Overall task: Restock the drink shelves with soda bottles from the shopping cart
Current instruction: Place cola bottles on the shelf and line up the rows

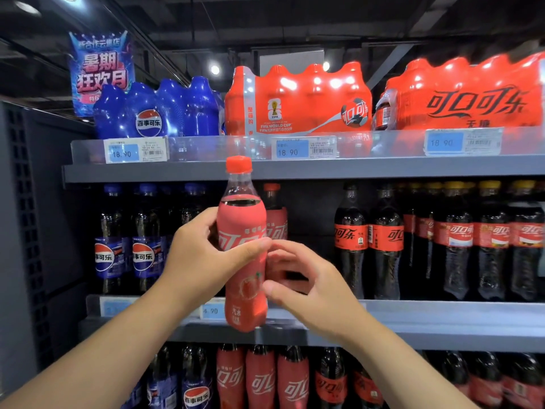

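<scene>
Placing step. The red-sleeved soda bottle (pixel 244 276) is held upright in the air in front of the middle shelf (pixel 442 317). Left hand (pixel 200 255) fingers are clamped round its middle. Right hand (pixel 306 287) is at its lower side, fingers loosely curled, thumb touching; cannot tell if it grips. Next: push the bottle back into the gap beside the matching red bottle (pixel 275 219) and set it down upright.

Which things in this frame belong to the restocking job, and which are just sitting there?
Job: pink soda bottle, gripped by the left hand; right hand beside it; middle shelf; matching bottle behind.
Just there: blue multipack; red multipack; price tag; hanging banner.
</scene>
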